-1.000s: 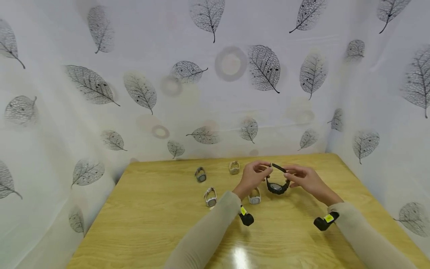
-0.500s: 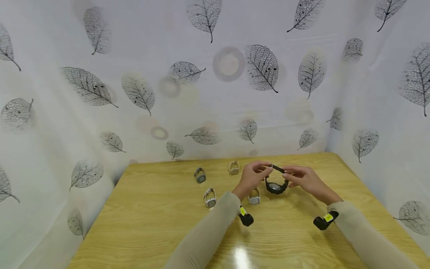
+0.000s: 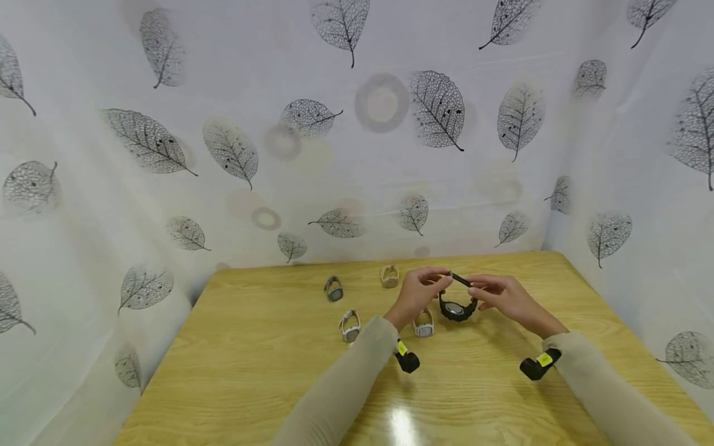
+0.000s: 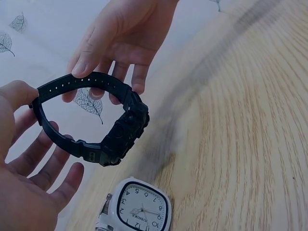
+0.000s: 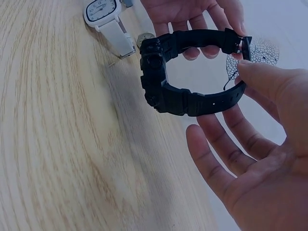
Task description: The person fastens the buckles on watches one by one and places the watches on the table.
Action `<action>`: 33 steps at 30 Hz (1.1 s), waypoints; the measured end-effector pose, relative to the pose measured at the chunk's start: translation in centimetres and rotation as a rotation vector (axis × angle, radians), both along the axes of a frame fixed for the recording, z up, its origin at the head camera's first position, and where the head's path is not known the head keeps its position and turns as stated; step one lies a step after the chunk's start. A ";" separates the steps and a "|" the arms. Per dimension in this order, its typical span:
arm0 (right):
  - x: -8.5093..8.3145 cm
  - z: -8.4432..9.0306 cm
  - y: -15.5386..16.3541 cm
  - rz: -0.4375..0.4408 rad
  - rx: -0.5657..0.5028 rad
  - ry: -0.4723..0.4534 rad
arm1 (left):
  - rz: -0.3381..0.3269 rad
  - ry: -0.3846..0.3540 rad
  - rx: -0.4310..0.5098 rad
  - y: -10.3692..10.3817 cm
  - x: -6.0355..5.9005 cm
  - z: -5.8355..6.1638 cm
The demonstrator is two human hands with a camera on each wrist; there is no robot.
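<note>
Black digital watch (image 3: 457, 303) held up off the worktop (image 3: 251, 365), strap closed into a loop, between both hands near the far middle of the surface. Case (image 4: 126, 130) at the low side of the loop, facing down toward the wood; strap ends meeting at the top, long axis of the loop running roughly left to right between the two hands.

Left hand (image 3: 417, 291): thumb pressed on the strap end at its side of the loop (image 4: 41, 94), other fingers spread loose below, not wrapped. Right hand (image 3: 499, 292): thumb and fingertips pinching the upper strap near the buckle (image 5: 238, 45), remaining fingers open beneath the band (palm up in the right wrist view). Both grips clamped on the strap only, none on the case; hands about equally near, one at each end.

White square-faced analogue watch (image 4: 142, 211) lying on the worktop just below the black one, apart from it. Three more watches further left and back: (image 3: 350, 326), (image 3: 333, 289), (image 3: 389, 276).
</note>
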State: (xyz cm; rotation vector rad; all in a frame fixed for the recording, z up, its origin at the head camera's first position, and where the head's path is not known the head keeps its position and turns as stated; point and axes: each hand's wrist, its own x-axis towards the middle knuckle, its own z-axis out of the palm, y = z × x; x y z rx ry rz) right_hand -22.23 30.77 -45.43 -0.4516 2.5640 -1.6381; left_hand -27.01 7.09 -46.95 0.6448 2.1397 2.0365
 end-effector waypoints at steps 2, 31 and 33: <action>0.0 0.0 0.0 -0.001 0.002 -0.002 | 0.001 0.021 -0.016 0.0 -0.1 -0.1; 0.2 -0.4 -0.1 0.026 -0.040 0.000 | -0.058 0.049 -0.030 -0.7 0.2 0.2; 0.2 -0.5 -0.2 0.021 -0.042 0.004 | -0.056 0.048 -0.032 -0.7 0.2 0.2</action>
